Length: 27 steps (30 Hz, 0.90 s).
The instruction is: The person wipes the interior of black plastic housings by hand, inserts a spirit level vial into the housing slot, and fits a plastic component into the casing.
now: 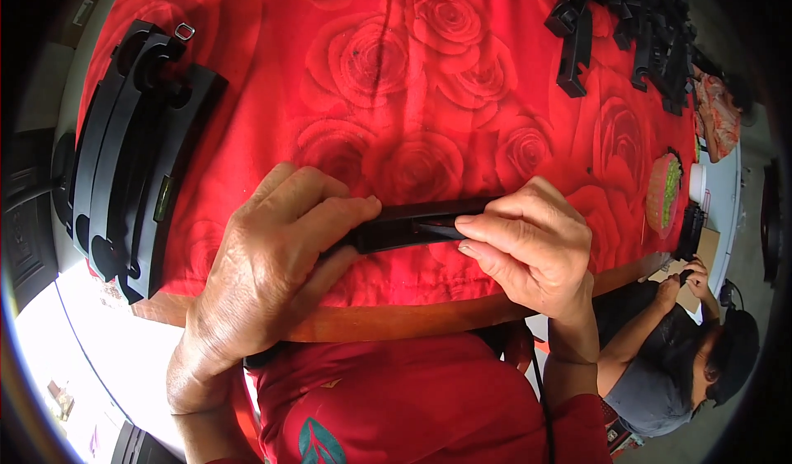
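Note:
Close to the front edge of the table, a long black part with a hollow, channel-like inside lies crosswise between my hands, just above or on the cloth. My left hand is closed round its left end, fingers along the top and thumb underneath. At the other end, my right hand pinches the part between thumb and fingers. A thin dark strip shows inside the channel by my right fingertips; whether it is a separate piece I cannot tell. Both ends are hidden by my hands.
Long curved black parts lie stacked at the left, a small metal ring beside them. Several black blocks heap at the far right. A pink basket holds green things. At the right, a co-worker handles something small and dark.

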Tool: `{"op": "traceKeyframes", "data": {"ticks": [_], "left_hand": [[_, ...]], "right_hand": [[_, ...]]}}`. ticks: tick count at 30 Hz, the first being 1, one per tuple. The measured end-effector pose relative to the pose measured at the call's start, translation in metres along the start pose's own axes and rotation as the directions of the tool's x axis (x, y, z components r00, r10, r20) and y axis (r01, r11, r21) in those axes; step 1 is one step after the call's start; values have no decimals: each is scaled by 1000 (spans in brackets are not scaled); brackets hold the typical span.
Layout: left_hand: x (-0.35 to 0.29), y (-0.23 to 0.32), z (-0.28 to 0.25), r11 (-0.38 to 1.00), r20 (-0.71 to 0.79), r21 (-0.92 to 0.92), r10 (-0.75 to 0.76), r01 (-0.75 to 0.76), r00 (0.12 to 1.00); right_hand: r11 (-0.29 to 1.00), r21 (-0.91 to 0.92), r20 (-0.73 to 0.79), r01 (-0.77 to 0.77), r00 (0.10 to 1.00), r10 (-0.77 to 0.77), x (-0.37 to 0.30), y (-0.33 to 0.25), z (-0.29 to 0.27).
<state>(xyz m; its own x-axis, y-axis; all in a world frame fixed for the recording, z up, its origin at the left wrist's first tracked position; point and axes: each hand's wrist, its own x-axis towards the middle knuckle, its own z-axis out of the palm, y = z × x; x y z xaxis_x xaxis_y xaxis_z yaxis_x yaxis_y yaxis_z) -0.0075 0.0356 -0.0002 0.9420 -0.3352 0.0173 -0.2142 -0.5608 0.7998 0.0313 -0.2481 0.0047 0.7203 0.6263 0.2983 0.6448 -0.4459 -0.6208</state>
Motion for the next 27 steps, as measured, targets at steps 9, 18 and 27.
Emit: {"op": "traceKeyframes", "data": {"ticks": [9,18,27], "left_hand": [[4,-4,2,999,-8,-35,30,-30,1000],[5,-7,4,998,-22,-56,33,-35,999],[6,-7,2,997,-17,-55,47,-48,999]], "right_hand": [[998,-70,-13,9,1000,-10,-13,2,1],[987,-155,-42,34,998,-41,-17,5,8],[977,-196,-5,84,996,-86,-11,4,6]]}}
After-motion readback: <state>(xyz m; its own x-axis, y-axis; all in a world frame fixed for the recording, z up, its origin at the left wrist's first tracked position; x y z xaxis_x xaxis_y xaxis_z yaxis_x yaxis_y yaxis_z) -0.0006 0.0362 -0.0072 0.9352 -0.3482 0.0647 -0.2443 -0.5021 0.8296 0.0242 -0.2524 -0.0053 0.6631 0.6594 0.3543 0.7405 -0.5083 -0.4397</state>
